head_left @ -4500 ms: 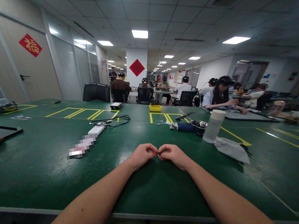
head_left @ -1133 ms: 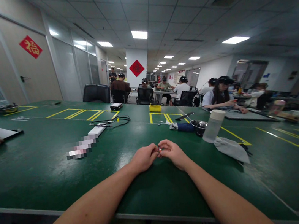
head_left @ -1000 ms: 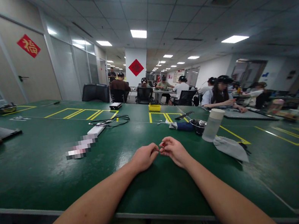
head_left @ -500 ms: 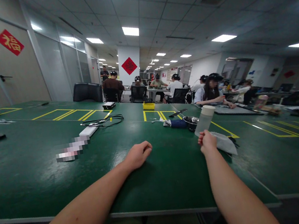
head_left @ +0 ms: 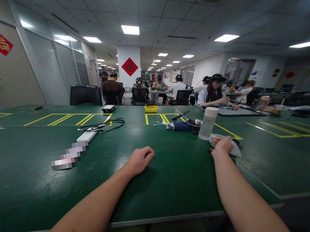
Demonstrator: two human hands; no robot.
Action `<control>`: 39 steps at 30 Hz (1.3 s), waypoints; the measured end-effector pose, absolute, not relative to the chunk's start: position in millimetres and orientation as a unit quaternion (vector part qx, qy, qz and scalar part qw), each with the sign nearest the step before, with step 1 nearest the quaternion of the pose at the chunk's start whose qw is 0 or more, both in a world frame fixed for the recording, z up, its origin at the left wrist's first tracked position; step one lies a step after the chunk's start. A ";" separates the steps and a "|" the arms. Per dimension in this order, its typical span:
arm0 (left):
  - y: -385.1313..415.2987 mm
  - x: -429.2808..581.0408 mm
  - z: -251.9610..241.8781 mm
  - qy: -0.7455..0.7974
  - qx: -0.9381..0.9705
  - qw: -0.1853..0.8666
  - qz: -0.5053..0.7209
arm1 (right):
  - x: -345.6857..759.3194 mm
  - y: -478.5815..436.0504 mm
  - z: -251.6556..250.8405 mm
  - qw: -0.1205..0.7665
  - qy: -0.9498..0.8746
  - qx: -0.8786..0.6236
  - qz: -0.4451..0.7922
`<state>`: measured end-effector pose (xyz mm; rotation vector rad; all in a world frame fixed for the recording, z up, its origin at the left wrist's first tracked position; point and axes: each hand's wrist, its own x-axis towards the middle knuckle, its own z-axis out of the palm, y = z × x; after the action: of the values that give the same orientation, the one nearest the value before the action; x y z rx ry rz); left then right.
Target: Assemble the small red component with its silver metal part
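Note:
My left hand [head_left: 140, 160] rests on the green table [head_left: 167, 185] with its fingers curled together, and nothing shows in it. On the right, my right hand [head_left: 222, 146] is closed over a whitish, crumpled bag [head_left: 235, 151]. The curled fingers hide whether they grip the bag or something smaller. A small red spot shows by its left side, too small to name. Just beyond that hand stands a translucent bottle [head_left: 207, 126] with a cream lid, a little apart from it. A metal bowl [head_left: 195, 125] and a dark blue roll [head_left: 181, 126] lie left of the bottle.
A white power strip [head_left: 86, 135] with black cable [head_left: 114, 124] lies on the left, beside a blurred-out patch. Farther back are a yellow box [head_left: 150, 108] and yellow tape outlines [head_left: 158, 118]. A person [head_left: 216, 89] sits across at the right; others sit behind.
My right hand has moved right, from in front of the bottle's base onto the whitish bag. My left hand stays put. The view has shifted slightly.

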<state>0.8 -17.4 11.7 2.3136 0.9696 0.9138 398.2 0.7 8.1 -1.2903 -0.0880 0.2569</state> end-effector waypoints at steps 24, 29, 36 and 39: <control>-11.9 0.3 5.6 0.341 0.851 0.229 0.325 | 318.2 14.3 -6.9 0.632 -0.405 -0.519 0.409; -10.8 1.9 3.5 0.350 0.853 0.222 0.317 | 244.4 -2.6 -3.5 0.491 -0.543 -0.402 0.551; 4.0 1.2 -11.5 0.386 0.854 0.120 0.328 | 212.0 -12.4 6.5 0.390 -0.712 -0.437 0.388; 9.6 -0.6 -17.6 0.434 0.844 0.099 0.298 | 221.9 -13.3 11.1 0.284 -0.768 -0.482 0.311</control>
<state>-0.6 9.6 -17.6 2.4976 1.2852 0.8817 221.9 -13.3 11.1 -1.2904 -2.0557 0.8319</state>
